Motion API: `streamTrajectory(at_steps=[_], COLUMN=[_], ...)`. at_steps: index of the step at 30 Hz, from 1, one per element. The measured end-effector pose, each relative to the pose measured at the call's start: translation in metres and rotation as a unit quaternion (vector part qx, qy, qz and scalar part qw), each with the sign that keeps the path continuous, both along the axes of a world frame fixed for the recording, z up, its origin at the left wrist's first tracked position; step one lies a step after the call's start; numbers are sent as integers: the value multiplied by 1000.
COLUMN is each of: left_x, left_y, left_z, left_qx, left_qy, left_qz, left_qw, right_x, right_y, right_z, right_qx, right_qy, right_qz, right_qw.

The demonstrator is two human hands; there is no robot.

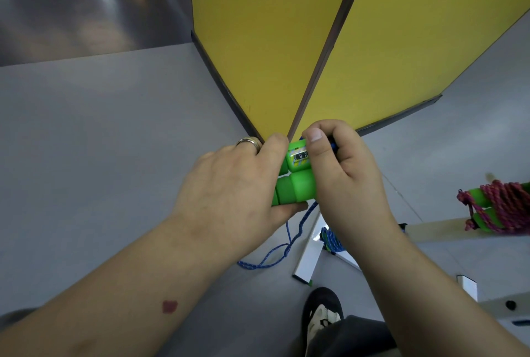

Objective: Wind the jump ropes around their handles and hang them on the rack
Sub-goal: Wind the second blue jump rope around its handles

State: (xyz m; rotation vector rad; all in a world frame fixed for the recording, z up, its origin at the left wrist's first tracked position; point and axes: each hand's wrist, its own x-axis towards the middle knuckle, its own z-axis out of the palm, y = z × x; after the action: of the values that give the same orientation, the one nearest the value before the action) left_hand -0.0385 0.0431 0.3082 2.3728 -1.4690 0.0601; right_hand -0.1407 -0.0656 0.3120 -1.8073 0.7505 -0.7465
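The green handles [295, 184] of a jump rope lay side by side at the centre of the view, held up over the grey floor [100, 141] in front of a yellow panel [272, 41]. One handle carried a small counter window on its far end. The left hand [229, 187] gripped the pair from the left, fingers curled over the far side and thumb under the near side. The right hand [344, 167] was clenched just to the right, touching the handles, with a bit of blue rope [275, 259] showing between its fingers; it appeared to be pinching that cord.

Most of the blue rope hung down from the handles and trailed in loose loops on the floor near the person's shoe [321, 313]. Judging from that slack, winding was at its start: the next move called for the right hand to carry the cord round both handles in tight turns while the left kept them together.

To the right, a white rack [430, 232] held a pink rope [504, 207] already wound on green handles, resting on its bar. Lower, near a white leg, another blue bundle [332, 239] was partly hidden behind the right forearm. No containers were visible.
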Motion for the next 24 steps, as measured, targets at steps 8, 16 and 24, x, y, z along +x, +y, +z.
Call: streamTrajectory(at_steps=[8, 16, 24], left_x=[1, 4, 7], left_y=[1, 0, 3], left_z=[1, 0, 10], left_qx=[28, 17, 33], left_qy=[13, -4, 73], left_qz=[20, 9, 16], left_qw=[999, 1000, 997], right_x=[-4, -6, -3], right_y=[-2, 0, -17], right_z=[3, 6, 2], right_qx=[81, 101, 250], right_qy=[-9, -30, -61], right_qz=[47, 47, 93], right_qw=[996, 993, 962])
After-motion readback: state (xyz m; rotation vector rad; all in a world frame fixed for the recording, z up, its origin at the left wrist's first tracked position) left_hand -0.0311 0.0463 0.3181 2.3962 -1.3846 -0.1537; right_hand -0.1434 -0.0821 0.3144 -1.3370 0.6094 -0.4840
